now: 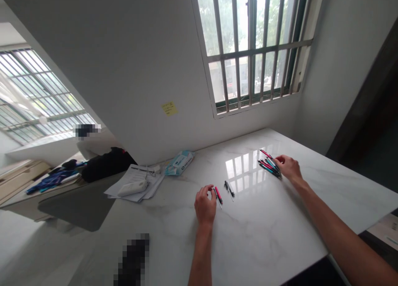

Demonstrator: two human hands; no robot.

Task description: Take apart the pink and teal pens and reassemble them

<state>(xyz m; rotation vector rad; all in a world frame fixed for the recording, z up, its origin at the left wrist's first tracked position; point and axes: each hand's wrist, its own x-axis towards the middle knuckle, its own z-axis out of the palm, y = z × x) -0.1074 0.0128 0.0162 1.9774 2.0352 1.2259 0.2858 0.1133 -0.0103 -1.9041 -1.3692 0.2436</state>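
Nearest me on the table, the left hand (205, 203) is loosely curled, thumb close to the fingers; I can't tell whether it grips anything. Just right of it lies one red pen (219, 194), slanting from far left to near right, and beyond that one black pen (230, 188) with small parts beside it, slanted likewise. Farther right, the right hand (289, 168) has bent fingers at the pen pile (269, 166); whether it pinches one is unclear. The pile lies just to its left, running far left to near right; too overlapped to count. Beyond: one wipes packet, (180, 163) one yellow note (169, 108).
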